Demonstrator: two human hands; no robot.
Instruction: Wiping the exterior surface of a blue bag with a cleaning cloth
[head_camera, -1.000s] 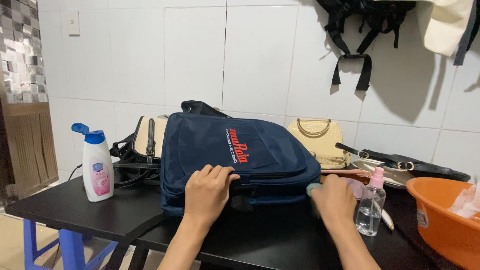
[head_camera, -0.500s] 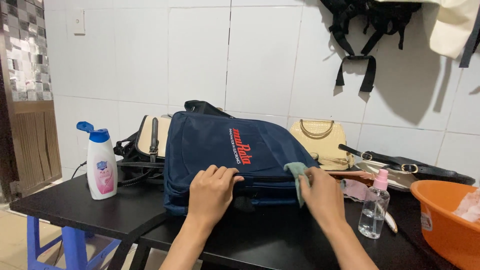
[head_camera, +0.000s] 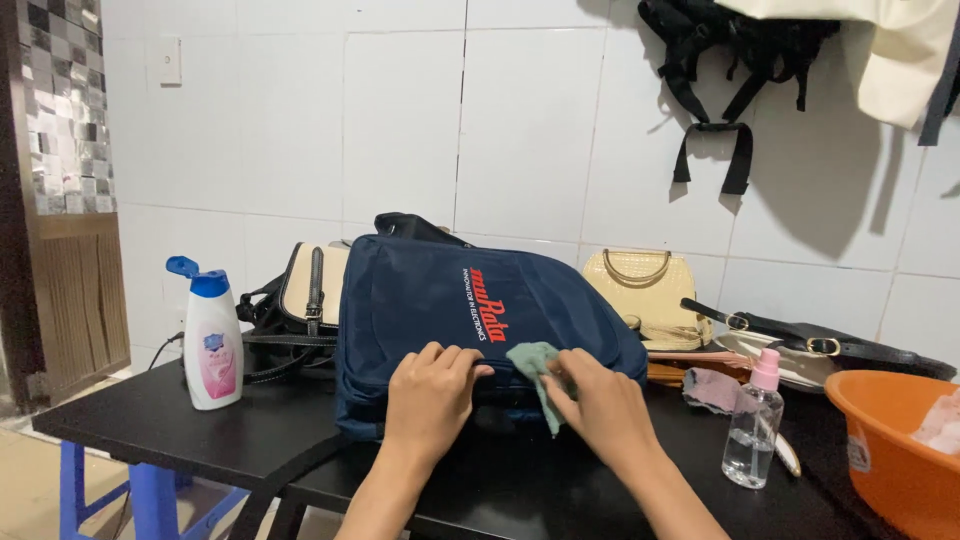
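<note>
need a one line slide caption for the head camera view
Left hand steadies a navy bag on a black table while the right hand presses a green cloth against it.

Hands bare; forearms bare, no sleeves, rings or watch.

orange basin cut off, contents perhaps cloth

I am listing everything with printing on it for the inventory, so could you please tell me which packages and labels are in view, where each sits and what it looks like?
White lotion bottle: upright at the table's left; blue flip cap open, pink and blue label.
Clear spray bottle: right of the right hand; pink nozzle.
Navy bag: centre, under the left hand; red and white print.
Orange basin: far right; small pale sticker.
</note>
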